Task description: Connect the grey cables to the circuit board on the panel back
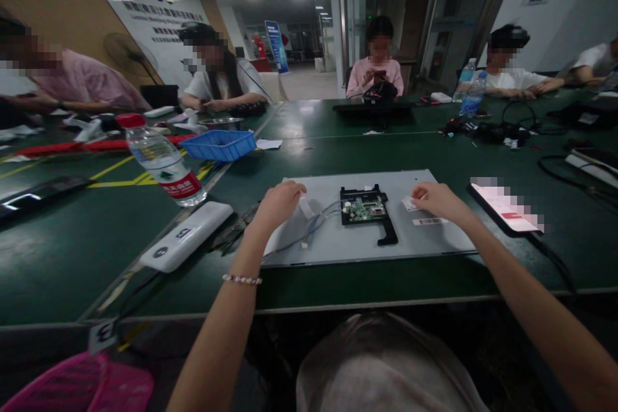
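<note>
A flat grey panel lies on the green table, with a black bracket and a green circuit board at its middle. Thin wires run left from the board. Over the panel's left part, my left hand is closed on a whitish strip. My right hand pinches a small white label at the panel's right side. Just below it a barcode sticker lies on the panel.
Left of the panel are a white power bank, a water bottle and a blue tray. A lit phone with a cable lies at the right. Several people sit around the table. A pink basket stands below the table edge.
</note>
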A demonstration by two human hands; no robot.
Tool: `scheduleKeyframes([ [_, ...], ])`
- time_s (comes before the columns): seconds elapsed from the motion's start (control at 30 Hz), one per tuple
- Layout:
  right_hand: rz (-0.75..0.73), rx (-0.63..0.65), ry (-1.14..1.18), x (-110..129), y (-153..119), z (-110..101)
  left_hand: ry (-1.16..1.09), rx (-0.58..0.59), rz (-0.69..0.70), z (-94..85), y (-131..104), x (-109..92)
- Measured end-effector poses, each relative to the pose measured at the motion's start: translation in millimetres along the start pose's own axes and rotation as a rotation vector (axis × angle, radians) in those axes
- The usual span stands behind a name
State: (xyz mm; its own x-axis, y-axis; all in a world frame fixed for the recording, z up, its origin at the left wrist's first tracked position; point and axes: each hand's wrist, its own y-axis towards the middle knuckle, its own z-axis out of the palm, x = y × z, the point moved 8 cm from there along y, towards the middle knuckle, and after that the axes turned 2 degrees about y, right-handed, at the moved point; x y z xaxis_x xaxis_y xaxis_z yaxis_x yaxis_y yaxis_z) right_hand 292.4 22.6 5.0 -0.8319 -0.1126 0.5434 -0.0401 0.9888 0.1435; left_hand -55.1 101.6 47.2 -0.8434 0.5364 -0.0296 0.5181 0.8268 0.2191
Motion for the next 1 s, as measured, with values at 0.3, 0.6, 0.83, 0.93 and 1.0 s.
scheduleKeyframes([
  [0.3, -0.118, -0.048, -0.177, 31, 4, -9, 0.042, -0.051, 0.010, 4.8, -2, -16],
  [0.6, -0.404, 0.064, -0.266, 103, 45, 32, 0.034, -0.045, 0.032, 9.1, -4, -21],
  [0.83, -0.294, 0.065, -0.358, 103, 63, 46, 0.041, -0.026, 0.068, 3.6, -5, -31],
  [0.93, -0.247, -0.017, -0.402, 102, 63, 33, 0.020, -0.054, 0.070, 1.1, -6, -32],
  [1.0, -0.215, -0.039, -0.444, 97, 63, 27, -0.009, -0.087, 0.069, -0.6, -6, -32],
])
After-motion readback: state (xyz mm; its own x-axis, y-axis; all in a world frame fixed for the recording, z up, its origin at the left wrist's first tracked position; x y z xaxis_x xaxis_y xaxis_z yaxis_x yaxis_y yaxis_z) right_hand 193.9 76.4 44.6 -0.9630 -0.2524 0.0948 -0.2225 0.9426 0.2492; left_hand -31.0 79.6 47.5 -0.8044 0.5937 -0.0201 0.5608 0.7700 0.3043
